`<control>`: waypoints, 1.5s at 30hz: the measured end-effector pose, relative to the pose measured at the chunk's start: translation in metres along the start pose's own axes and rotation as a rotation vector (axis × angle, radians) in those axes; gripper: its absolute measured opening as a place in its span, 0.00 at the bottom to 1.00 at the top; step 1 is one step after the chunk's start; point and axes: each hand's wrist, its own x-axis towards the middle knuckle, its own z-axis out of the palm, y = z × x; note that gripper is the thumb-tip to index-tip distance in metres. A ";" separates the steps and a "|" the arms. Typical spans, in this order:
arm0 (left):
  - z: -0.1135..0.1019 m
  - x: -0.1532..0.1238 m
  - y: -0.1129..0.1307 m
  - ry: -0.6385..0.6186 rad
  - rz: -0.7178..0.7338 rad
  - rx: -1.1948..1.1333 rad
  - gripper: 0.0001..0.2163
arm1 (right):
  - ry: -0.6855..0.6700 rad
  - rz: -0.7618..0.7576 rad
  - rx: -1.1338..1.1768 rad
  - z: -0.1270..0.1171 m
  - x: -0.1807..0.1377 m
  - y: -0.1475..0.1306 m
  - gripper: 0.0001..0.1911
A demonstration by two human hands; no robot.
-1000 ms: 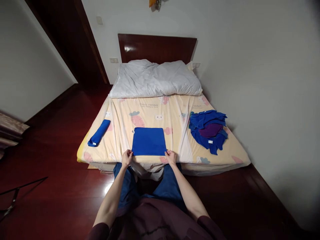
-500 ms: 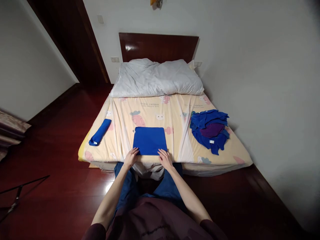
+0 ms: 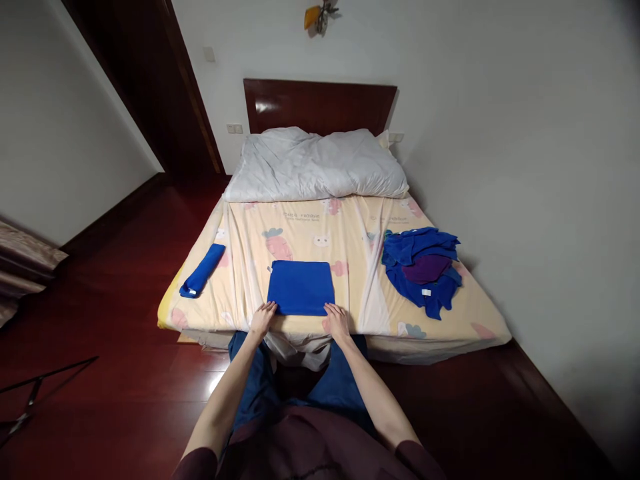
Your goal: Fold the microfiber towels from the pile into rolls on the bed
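Observation:
A blue towel [image 3: 301, 287] lies flat as a near-square on the bed, with a small white tag at its far left corner. My left hand [image 3: 262, 319] is at its near left corner, fingers closed on the edge. At the near right corner my right hand [image 3: 337, 320] has its fingers closed on the edge too. To the left lies a rolled blue towel [image 3: 203, 270] with a white tag at its near end. On the right is a loose heap of blue towels [image 3: 423, 267], with a purple towel [image 3: 426, 269] among them.
The bed [image 3: 350, 233] has a yellow patterned sheet, and its near edge is right before my legs. A grey-white quilt [image 3: 320, 163] is bunched below the dark headboard [image 3: 320, 103]. A black metal stand [image 3: 35, 390] is on the floor at left.
My right hand has shifted slightly to the right along the towel's near edge, to its corner. My left hand stays at the left corner. The view has tilted up a little.

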 end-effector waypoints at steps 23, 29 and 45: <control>0.001 -0.035 -0.021 0.261 -0.335 -0.487 0.15 | 0.209 0.256 0.583 -0.006 -0.035 0.032 0.10; -0.002 -0.031 -0.018 0.290 -0.399 -0.497 0.19 | 0.255 0.331 0.557 -0.007 -0.030 0.031 0.25; -0.001 -0.024 -0.012 0.324 -0.492 -0.412 0.18 | 0.331 0.425 0.502 0.002 -0.027 0.029 0.27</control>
